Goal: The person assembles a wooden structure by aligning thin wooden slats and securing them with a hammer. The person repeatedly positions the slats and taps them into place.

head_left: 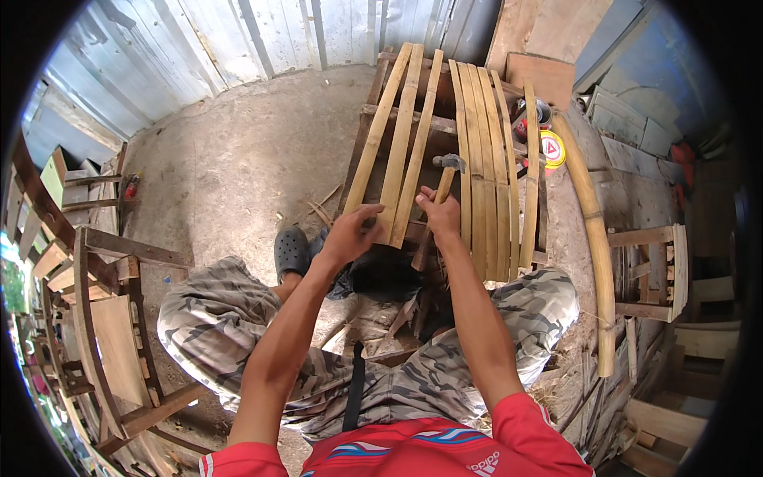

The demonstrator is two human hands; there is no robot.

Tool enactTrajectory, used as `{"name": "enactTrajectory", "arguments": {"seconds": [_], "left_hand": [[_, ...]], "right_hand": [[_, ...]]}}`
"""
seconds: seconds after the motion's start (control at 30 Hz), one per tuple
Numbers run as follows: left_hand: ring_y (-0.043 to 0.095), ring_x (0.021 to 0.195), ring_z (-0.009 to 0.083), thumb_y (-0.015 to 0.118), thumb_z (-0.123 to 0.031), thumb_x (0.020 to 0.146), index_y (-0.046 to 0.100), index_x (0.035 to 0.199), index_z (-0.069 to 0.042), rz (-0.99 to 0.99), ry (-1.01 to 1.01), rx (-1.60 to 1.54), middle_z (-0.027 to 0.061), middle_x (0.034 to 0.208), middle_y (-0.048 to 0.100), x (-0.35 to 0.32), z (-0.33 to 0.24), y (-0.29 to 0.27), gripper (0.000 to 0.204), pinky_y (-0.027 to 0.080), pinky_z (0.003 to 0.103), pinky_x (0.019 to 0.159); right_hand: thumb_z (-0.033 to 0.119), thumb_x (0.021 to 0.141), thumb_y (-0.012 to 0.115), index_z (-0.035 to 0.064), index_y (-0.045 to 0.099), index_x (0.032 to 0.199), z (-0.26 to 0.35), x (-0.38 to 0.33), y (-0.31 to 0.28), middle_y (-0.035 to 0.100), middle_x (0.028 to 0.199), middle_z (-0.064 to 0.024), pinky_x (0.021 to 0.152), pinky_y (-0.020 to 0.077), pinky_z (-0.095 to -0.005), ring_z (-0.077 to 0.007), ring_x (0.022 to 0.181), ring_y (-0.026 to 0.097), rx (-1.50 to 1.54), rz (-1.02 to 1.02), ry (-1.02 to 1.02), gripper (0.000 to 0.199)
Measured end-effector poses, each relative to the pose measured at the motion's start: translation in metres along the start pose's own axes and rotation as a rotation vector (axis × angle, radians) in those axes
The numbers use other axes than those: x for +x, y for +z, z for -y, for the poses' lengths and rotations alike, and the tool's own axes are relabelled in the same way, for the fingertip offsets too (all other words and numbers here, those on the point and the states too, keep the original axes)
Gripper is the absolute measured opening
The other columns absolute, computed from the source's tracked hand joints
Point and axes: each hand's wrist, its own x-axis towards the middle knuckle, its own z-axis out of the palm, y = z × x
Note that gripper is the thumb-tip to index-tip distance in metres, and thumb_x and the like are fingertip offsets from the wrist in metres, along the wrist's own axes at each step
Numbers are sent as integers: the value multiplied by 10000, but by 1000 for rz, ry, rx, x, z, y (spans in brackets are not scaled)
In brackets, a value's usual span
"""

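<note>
My right hand is closed round the wooden handle of a hammer, its metal head pointing away from me over the bamboo slats. My left hand is at the near ends of the left-hand slats, fingers curled together; anything pinched in them is too small to make out. Three bamboo slats lie spaced out on the left of a low wooden frame. Several more slats sit close together on its right side, and a single slat lies at the right edge.
A thick bamboo pole lies right of the frame, near a tin and a round yellow-and-red lid. Wooden frames stand at the left, another at the right. Corrugated metal sheeting walls the back. Scraps litter the floor between my legs.
</note>
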Motion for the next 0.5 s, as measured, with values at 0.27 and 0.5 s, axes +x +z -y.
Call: {"name": "enactTrajectory", "arguments": {"seconds": [0.27,0.5], "left_hand": [[715,1002,159,597,-34,987,629,1223,-27,-119,-114,-272,140,1104,759,7,21,-11,238,554,298,834],[728,950,161,598,-38,1000,580,1152,52,-180,-354,-443,174,1100,751,15,-17,-3,177,582,284,803]], "right_hand": [[59,822,793,-27,616,892,14,-43,-2,734,1027,-147,633,609,-305,-178,812,740,-112,163,108,210],[31,833,790,-15,578,899,18,-57,3,713,1043,-136,667,640,-291,-177,797,729,-123,171,129,226]]}}
